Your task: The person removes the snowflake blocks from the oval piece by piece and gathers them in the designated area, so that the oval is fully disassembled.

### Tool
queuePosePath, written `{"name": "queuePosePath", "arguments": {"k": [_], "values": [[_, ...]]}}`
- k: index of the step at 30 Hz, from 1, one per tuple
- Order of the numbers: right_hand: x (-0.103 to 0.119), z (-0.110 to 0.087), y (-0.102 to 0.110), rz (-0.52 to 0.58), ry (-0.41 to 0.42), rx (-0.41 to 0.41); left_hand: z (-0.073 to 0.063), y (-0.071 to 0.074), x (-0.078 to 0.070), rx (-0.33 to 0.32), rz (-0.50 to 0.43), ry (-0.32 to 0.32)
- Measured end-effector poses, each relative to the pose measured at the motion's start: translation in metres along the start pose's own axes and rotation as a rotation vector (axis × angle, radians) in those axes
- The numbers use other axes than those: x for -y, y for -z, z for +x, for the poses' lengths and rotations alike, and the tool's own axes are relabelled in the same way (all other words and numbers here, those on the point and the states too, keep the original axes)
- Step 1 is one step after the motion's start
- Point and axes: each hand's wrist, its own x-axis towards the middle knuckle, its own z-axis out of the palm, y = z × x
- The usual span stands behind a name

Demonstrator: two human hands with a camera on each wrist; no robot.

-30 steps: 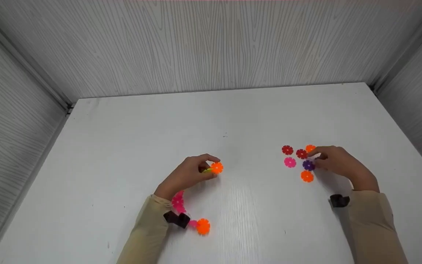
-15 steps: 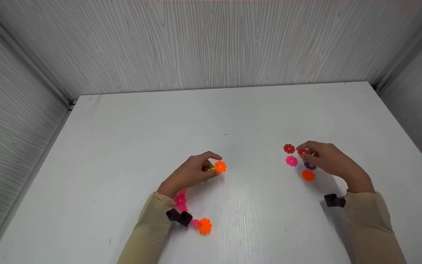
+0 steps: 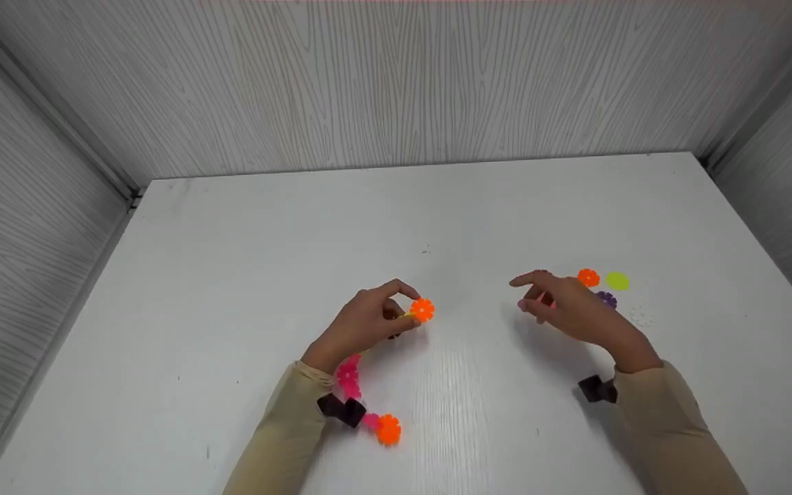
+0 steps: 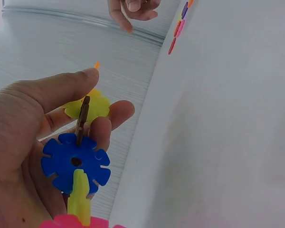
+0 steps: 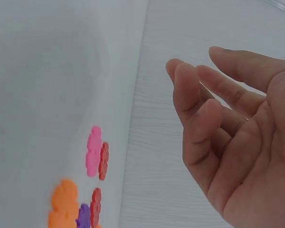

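In the head view my left hand (image 3: pixel 361 323) holds a chain of notched plastic snowflake discs, with an orange disc (image 3: pixel 422 310) at its fingertips. The left wrist view shows thumb and fingers around a yellow disc (image 4: pixel 100 105); a brown disc (image 4: pixel 82 121), a blue disc (image 4: pixel 61 159) and a pink disc (image 4: pixel 73 221) follow along the chain. Pink discs (image 3: pixel 348 377) and another orange disc (image 3: pixel 388 430) hang or lie by the left wrist. My right hand (image 5: pixel 242 142), its fingers loosely bent, holds nothing. It hovers left of the loose discs, partly covering them in the head view.
Loose discs lie on the white table (image 3: pixel 286 234) at the right: an orange one (image 3: pixel 588 278), a yellow-green one (image 3: pixel 617 281), a purple one (image 3: pixel 606 300) and a whitish one (image 3: pixel 641 316). The right wrist view also shows pink (image 5: pixel 93 152) and red discs (image 5: pixel 103 161). Panels enclose the table.
My right hand has moved left, away from over the loose discs, uncovering the yellow-green and whitish ones. The left hand, with the chain, has shifted slightly right.
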Motion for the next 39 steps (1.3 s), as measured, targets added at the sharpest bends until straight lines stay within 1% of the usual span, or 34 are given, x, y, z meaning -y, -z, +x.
{"name": "queuePosePath", "arguments": {"k": [1, 6, 11, 16, 21, 27, 32, 39], "values": [[0.002, 0.001, -0.003, 0.006, 0.006, -0.002, 0.0, -0.001, 0.0, -0.008, 0.007, -0.009], [0.012, 0.005, -0.015, 0.034, -0.016, 0.007, -0.001, -0.004, -0.005, -0.034, 0.036, -0.044], [0.02, 0.008, -0.023, 0.049, 0.002, 0.047, -0.001, -0.01, -0.008, -0.038, 0.053, -0.024], [0.024, 0.011, -0.031, 0.044, 0.016, 0.072, 0.003, -0.017, -0.01, -0.046, 0.051, -0.005], [0.027, 0.012, -0.037, 0.037, 0.038, 0.095, 0.005, -0.023, -0.013, -0.04, 0.049, -0.01], [0.033, 0.01, -0.046, 0.01, 0.082, 0.116, 0.004, -0.026, -0.016, -0.04, 0.054, -0.033], [0.038, 0.009, -0.05, -0.015, 0.087, 0.102, 0.003, -0.028, -0.018, -0.045, 0.048, -0.066], [0.042, 0.008, -0.051, -0.01, 0.124, 0.035, 0.001, -0.029, -0.021, -0.052, 0.04, -0.103]]}}
